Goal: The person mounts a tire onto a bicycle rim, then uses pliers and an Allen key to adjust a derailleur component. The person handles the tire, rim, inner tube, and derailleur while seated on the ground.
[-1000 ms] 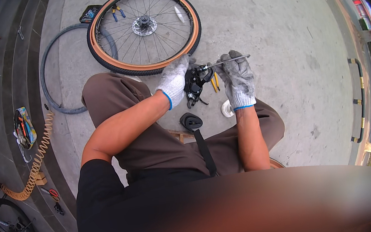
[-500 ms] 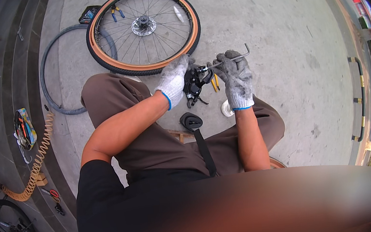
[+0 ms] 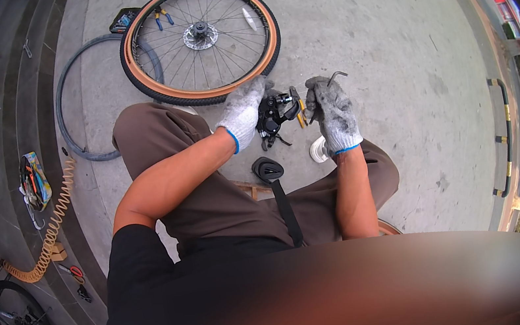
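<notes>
In a grey-and-white knit glove, my left hand (image 3: 245, 113) grips a black bicycle brake and shift lever (image 3: 273, 115) above my lap. Its small clamp end points to the right. My right hand (image 3: 334, 111), gloved the same way, is closed around an L-shaped hex key (image 3: 339, 74), whose short bent end sticks out past the fingers. A gap separates the hex key from the lever. Behind them, yellow-handled pliers (image 3: 300, 109) lie on the ground between my hands. The fingertips of my left hand are partly hidden by the lever.
A tan-walled bicycle wheel (image 3: 210, 93) lies flat ahead, beside a grey inner tube or tyre (image 3: 65, 97). Blue-handled pliers (image 3: 164, 19) show through its spokes. A coiled air hose (image 3: 62, 220), a tool pouch (image 3: 35, 181) and a bicycle (image 3: 23, 322) are at left.
My right hand has drawn the hex key away from the lever and turned it, so it now points differently. My left hand and the lever have barely moved.
</notes>
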Available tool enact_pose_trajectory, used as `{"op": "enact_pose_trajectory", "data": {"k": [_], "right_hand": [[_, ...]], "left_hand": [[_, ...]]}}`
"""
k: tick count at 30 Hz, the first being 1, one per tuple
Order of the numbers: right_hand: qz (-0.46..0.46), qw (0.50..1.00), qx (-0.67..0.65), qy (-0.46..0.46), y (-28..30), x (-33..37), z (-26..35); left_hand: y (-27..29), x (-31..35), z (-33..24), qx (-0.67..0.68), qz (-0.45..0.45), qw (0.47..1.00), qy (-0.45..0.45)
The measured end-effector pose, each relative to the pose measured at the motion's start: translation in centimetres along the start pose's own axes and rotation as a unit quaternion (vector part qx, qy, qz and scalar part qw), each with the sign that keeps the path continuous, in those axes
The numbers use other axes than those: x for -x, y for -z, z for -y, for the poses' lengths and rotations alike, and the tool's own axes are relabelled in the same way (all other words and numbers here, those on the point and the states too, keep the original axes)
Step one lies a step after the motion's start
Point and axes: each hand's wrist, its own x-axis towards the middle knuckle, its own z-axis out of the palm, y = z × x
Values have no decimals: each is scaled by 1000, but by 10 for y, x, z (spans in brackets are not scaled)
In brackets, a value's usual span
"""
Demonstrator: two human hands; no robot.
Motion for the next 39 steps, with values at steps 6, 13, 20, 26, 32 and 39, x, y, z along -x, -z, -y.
{"op": "enact_pose_trajectory", "data": {"k": [6, 13, 20, 26, 32, 39], "right_hand": [[27, 959, 283, -14, -9, 5, -3], [53, 967, 246, -44, -10, 3, -16], [49, 976, 183, -103, -12, 7, -12], [51, 982, 154, -91, -14, 5, -15], [46, 983, 148, -101, -16, 9, -11], [65, 977, 170, -114, -11, 6, -12]], "left_hand": [[-3, 11, -18, -139, -11, 986, -90], [-4, 17, -24, -235, -15, 957, -170], [-5, 19, -35, -268, -9, 945, -187], [-7, 21, -40, -332, -10, 908, -255], [-6, 22, -41, -363, -11, 886, -288], [-8, 22, -44, -359, -22, 892, -274]]}}
